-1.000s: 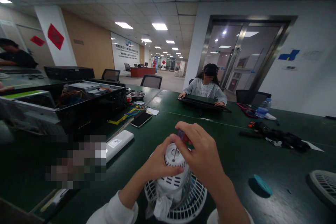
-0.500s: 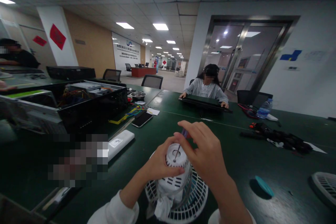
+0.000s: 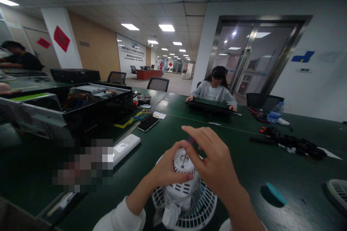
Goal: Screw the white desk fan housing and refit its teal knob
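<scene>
Left hand [image 3: 166, 171] wrapped round white motor housing [image 3: 182, 187], steadying it atop fan grille [image 3: 202, 212] lying flat on green surface [image 3: 244, 173]. Right hand [image 3: 215, 164] fingertips pinch screwdriver [image 3: 184, 159] upright, tip on housing top.

The left hand [image 3: 165, 171] grips a white fan motor housing [image 3: 182, 184] above its grille [image 3: 200, 211]. The right hand [image 3: 214, 162] holds a screwdriver [image 3: 187, 151] tip-down on the housing, over a green table [image 3: 244, 166].

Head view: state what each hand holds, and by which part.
The left hand grips the white fan motor housing by its side. The right hand pinches a small screwdriver by its handle, tip down on the housing's top.
</scene>
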The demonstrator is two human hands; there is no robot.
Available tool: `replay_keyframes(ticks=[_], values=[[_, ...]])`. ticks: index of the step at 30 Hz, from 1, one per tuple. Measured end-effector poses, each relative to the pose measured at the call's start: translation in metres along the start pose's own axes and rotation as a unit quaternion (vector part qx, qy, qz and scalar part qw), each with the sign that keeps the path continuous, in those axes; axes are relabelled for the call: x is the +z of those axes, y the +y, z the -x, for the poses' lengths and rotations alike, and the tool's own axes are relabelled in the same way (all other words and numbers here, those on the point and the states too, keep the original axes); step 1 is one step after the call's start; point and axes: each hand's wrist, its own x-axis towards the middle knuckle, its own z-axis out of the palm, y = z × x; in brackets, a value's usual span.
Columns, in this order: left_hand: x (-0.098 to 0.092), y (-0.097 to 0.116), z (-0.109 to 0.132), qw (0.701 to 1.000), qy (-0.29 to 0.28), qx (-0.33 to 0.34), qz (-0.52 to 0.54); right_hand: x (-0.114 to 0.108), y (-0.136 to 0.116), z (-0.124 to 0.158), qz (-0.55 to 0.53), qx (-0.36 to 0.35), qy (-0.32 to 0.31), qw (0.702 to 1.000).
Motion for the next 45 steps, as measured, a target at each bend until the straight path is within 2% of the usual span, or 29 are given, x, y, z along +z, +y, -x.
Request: replay_keyframes(ticks=[4,11,14,17,23,25,28,32,38,41,45], values=[[0.000,0.000,-0.001,1.000,0.000,0.016,0.007,-0.009,-0.003,0.001,-0.071,-0.013,-0.036,0.997],[0.000,-0.001,0.000,1.000,0.004,-0.001,-0.004,0.001,0.003,0.002,0.031,-0.006,0.010,0.999],[0.000,-0.001,0.000,1.000,0.002,0.004,0.002,-0.003,0.003,0.001,-0.003,0.011,-0.016,1.000],[0.000,-0.001,-0.001,1.000,0.002,0.021,0.015,-0.007,0.001,0.001,-0.041,-0.002,-0.032,0.999],[0.000,0.000,0.000,1.000,0.004,0.001,0.002,0.009,0.003,0.002,0.039,-0.038,0.031,0.998],[0.000,0.000,0.000,1.000,0.007,-0.003,0.000,0.012,0.004,0.002,0.057,-0.029,0.028,0.998],[0.000,0.000,0.000,1.000,0.006,0.001,-0.005,0.006,0.003,0.001,0.014,-0.004,-0.002,1.000],[0.000,-0.001,-0.001,1.000,0.003,0.008,-0.007,-0.004,0.001,0.001,-0.058,-0.019,-0.022,0.998],[0.000,-0.002,-0.001,1.000,0.003,0.009,-0.003,0.005,0.002,0.001,0.037,-0.019,0.042,0.998],[0.000,0.000,-0.001,1.000,0.003,0.005,0.004,0.005,0.003,0.001,0.059,-0.004,0.035,0.998],[-0.001,0.002,-0.001,1.000,-0.003,0.004,0.004,-0.004,0.002,0.001,0.008,0.004,0.008,1.000]])
